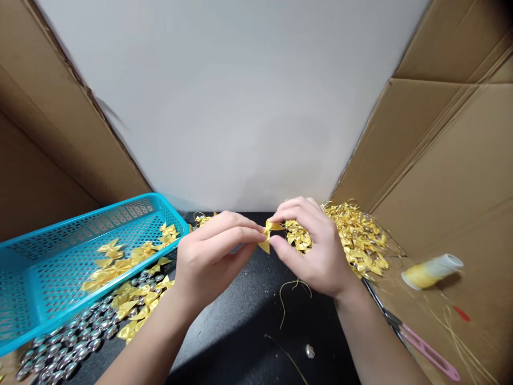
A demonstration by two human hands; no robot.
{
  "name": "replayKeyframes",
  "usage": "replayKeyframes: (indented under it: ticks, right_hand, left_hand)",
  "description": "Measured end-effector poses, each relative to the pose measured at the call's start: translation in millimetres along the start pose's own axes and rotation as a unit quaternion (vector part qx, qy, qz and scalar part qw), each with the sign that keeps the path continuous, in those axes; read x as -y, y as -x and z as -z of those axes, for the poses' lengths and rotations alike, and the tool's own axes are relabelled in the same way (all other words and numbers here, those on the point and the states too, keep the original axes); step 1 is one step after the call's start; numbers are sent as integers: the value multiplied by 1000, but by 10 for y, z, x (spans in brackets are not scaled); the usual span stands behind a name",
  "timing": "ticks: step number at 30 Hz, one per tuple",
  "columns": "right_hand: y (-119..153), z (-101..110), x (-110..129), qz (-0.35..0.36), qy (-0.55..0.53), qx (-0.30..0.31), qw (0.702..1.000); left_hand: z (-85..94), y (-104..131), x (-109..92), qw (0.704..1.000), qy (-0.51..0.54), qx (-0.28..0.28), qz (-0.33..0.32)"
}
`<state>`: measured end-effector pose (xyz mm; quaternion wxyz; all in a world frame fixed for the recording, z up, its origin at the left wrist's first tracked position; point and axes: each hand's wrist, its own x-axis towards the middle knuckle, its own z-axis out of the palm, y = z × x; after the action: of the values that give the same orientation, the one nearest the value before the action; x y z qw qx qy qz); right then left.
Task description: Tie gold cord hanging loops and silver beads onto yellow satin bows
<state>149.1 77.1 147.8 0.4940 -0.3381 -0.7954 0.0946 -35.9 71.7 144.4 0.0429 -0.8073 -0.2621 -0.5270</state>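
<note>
Between my two hands, over the black work surface [240, 294], is a small yellow ribbon bow [264, 245]. My left hand [222, 251] pinches it from the left with thumb and fingertips. From the right, my right hand [312, 240] holds the bow's other side between thumb and forefinger. Below the hands a thin yellow cord [282, 302] lies in a loose curl. A single silver bead [310, 351] rests nearer to me. Behind my right hand spreads a heap of gold-yellow bows [358, 238] with cords.
At left stands a blue plastic basket [40, 321] with yellow bows inside. Silver beads [80, 339] and loose yellow bows [138, 305] lie beside it. Pink-handled scissors [428, 350] and a thread spool [433, 271] are at right. Cardboard walls [452, 160] flank a white panel [240, 96].
</note>
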Motion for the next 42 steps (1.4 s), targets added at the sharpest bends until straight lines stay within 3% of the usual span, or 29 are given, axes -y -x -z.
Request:
replayKeyframes:
  ticks: [4,7,11,16,22,28,32,35,42]
  right_hand:
    - [4,-20,6,59,104,-7,993]
    - [4,-48,-5,55,120,-4,991]
    - [0,-59,-30,25,98,-14,995]
    - [-3,-9,-35,-8,24,-100,995]
    - [-6,-14,-29,-11,9,-2,1000]
    - [8,-71,-73,45,43,-32,998]
    - [16,-74,-72,72,83,-61,992]
    - [17,-80,-57,91,112,-59,988]
    - [0,-45,-34,25,59,-76,995]
  left_hand:
    - [-12,6,8,1000,-6,2,-5]
    - [-26,9,14,1000,-18,-3,-2]
    - [-46,17,27,999,-42,-7,11]
    - [-51,20,45,999,-46,-6,27]
    - [-64,19,44,999,-24,-27,27]
    - [-66,77,50,988,82,-25,129]
    - [-60,77,0,956,200,-14,212]
    - [-68,46,-48,936,222,-5,274]
    - [-88,36,-46,941,187,-29,281]
